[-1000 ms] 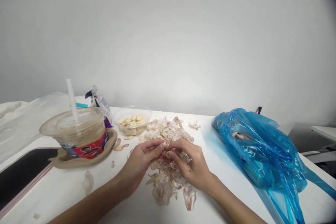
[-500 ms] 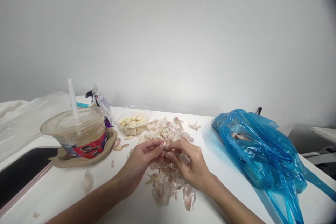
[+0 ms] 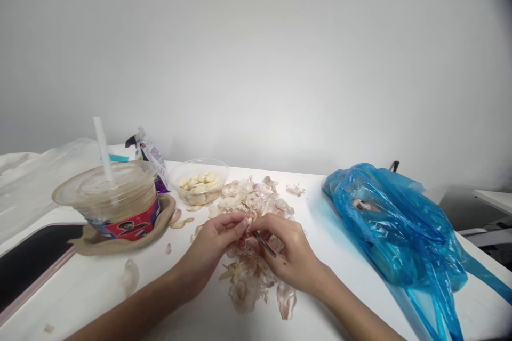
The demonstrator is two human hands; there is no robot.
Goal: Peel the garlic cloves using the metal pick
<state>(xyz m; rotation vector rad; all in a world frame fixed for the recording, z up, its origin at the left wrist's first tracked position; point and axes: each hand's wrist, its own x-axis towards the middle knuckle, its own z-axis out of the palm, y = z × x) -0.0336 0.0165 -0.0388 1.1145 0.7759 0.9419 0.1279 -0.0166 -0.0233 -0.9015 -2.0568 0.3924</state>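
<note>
Clear plastic cup stood beside round tub of smooth peeled cloves. Left hand pinched pale garlic clove over papery skins; right hand gripped slim tool. Crinkled blue bag lay rightmost.

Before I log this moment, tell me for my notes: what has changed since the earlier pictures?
In the right hand, a slim dark tool now shows more plainly. The left hand still pinches a small pale piece. The cup, clear bowl and blue bag stayed put; the view shifted slightly.
</note>
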